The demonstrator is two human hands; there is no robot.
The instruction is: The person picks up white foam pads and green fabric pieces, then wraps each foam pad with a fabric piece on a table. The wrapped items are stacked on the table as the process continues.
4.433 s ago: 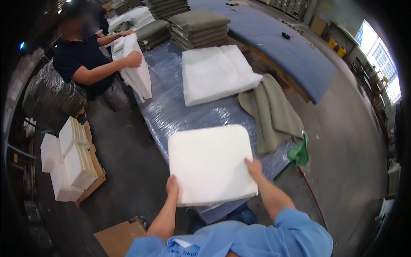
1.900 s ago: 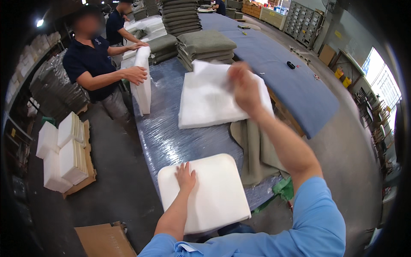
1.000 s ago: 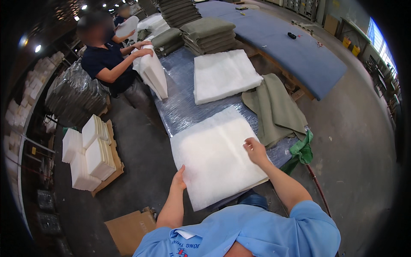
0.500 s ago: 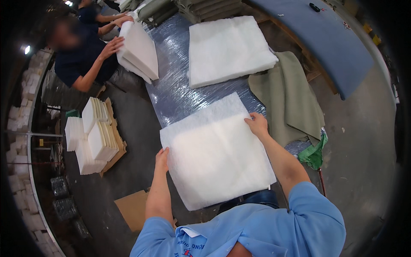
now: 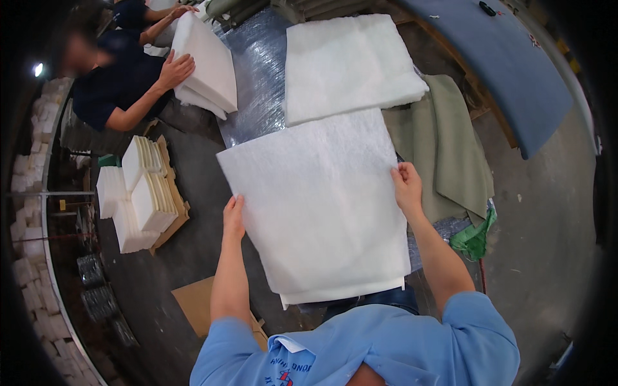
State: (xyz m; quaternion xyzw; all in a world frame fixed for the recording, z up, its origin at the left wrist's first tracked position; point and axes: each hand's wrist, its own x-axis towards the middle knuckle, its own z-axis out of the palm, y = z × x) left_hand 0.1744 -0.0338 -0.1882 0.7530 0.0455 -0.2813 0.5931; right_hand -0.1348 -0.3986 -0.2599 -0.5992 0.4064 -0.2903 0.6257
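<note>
A thin white sheet of wadding (image 5: pixel 322 199) is spread in front of me, held by its side edges. My left hand (image 5: pixel 234 217) pinches the left edge, thumb on top. On the opposite edge, slightly higher, my right hand (image 5: pixel 407 188) grips with its fingers closed. Below the sheet's near end, close to my waist, shows the edge of a white pad (image 5: pixel 341 293); the rest of it is covered. Just beyond lies a stack of white wadding sheets (image 5: pixel 351 64) on a table wrapped in shiny plastic film (image 5: pixel 257 83).
At the far left a co-worker (image 5: pixel 119 83) holds a thick white foam block (image 5: pixel 205 64). White foam pads (image 5: pixel 151 199) are stacked on cardboard on the left. Olive-green fabric (image 5: pixel 444 148) drapes at the right, with a green plastic bag (image 5: pixel 475 238) below. A blue-covered table (image 5: pixel 502 71) stands farther right.
Both my hands have moved apart and the sheet has shifted away from me, its far edge now reaching the wadding stack. The pad's near edge has come into view beneath it.
</note>
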